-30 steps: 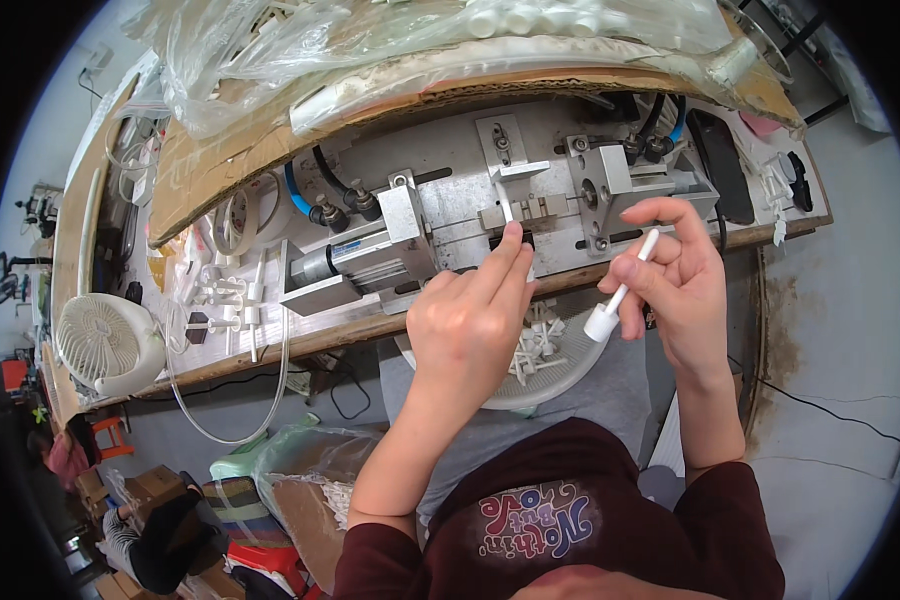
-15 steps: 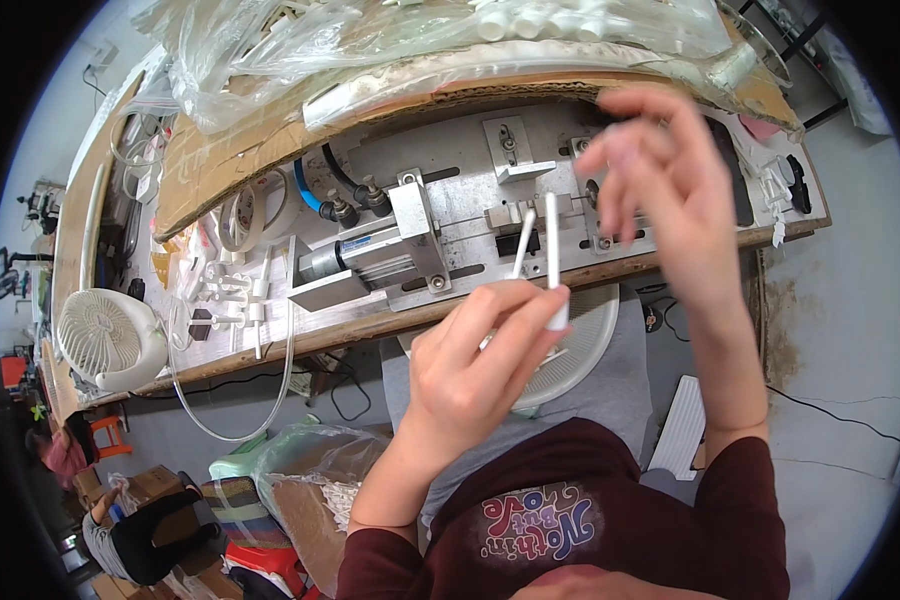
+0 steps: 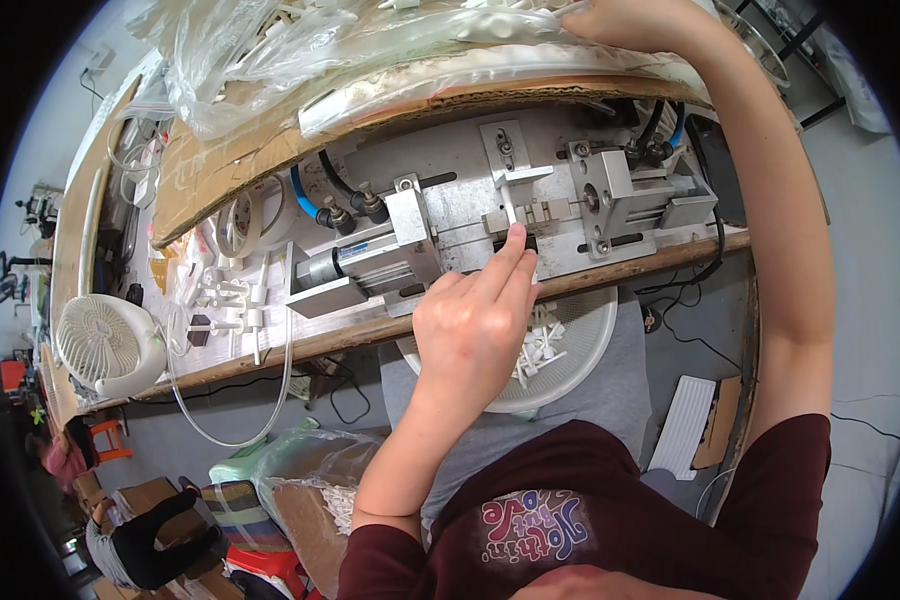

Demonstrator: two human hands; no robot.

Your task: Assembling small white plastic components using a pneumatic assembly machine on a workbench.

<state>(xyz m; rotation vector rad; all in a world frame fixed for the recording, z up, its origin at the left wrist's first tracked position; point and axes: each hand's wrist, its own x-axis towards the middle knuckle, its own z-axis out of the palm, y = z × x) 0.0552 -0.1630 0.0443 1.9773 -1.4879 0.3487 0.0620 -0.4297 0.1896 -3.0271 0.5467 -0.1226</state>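
My left hand [image 3: 475, 322] is over the front edge of the bench. Its extended forefinger rests on a slim white plastic rod [image 3: 510, 205] standing in the small metal fixture [image 3: 545, 213] between two air cylinders. The thumb and the underside of that hand are hidden. My right hand [image 3: 615, 22] is at the top of the view, partly cut off, with its fingertips close together at the clear plastic bag [image 3: 450, 28] of white parts. What those fingertips hold, if anything, does not show. Below the left hand, a white basket [image 3: 602, 345] on my lap holds several white plastic fittings [image 3: 542, 345].
The left cylinder [image 3: 370, 265] and right cylinder [image 3: 645, 195] are bolted to a metal plate. A cardboard sheet [image 3: 240, 170] overhangs the bench behind them. A white fan [image 3: 110, 342] stands at the left corner. A person [image 3: 150, 535] is at the far lower left.
My right hand has gone from above the right cylinder up to the plastic bag. The left hand has brought a slim white rod forward into the fixture; the thicker tube is out of sight.
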